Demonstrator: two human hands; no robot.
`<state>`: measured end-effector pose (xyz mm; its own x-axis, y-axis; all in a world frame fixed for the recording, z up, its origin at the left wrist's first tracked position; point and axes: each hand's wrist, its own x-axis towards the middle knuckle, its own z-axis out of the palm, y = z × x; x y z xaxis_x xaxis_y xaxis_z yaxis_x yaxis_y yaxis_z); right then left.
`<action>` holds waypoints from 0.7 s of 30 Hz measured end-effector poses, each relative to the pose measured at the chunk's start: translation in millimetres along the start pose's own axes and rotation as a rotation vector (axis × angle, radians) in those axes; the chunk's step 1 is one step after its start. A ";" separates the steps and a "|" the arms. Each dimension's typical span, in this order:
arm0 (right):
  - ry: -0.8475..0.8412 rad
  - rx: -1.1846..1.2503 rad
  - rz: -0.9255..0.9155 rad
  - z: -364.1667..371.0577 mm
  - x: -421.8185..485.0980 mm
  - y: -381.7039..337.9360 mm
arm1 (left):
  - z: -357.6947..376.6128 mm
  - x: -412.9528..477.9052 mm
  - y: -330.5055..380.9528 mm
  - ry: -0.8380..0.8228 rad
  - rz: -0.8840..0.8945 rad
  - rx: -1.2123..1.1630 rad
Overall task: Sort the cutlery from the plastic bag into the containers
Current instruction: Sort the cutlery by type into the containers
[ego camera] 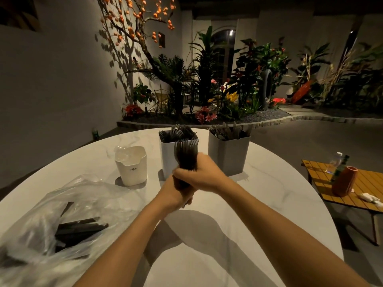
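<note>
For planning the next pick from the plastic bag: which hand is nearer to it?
Left. The left hand grips the fork bundle low, to the right of the bag; the right hand grips it higher and farther from the bag.

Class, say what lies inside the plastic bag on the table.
Dark cutlery handles show through the bag. Crumpled plastic hides their heads, so the kinds stay unknown.

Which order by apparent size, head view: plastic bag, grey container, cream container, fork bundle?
1. plastic bag, though nearest the camera.
2. grey container.
3. cream container and fork bundle: look alike, bundle partly covered, so unranked.
</note>
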<state>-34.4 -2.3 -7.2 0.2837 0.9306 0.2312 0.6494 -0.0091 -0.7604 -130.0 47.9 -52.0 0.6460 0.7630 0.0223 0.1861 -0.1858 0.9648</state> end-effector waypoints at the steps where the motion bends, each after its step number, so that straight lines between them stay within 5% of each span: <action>1: 0.021 0.014 -0.029 -6.5 7.3 -5.3 | -9.1 2.5 8.6 -0.030 0.111 0.070; 5: 0.188 0.135 -0.164 -31.2 42.4 -25.9 | -47.7 20.3 41.0 -0.001 0.272 0.047; 9: 0.365 0.290 -0.154 -39.6 85.2 -36.7 | -73.7 51.4 58.2 0.231 0.402 0.112; 21: 0.448 0.081 -0.056 -26.7 145.0 -20.5 | -99.4 100.6 8.4 0.339 0.366 0.466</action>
<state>12.2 123.1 58.1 0.5387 0.6784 0.4995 0.6204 0.0817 -0.7800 -136.9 184.7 -15.6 0.4749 0.7379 0.4795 0.3481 -0.6580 0.6677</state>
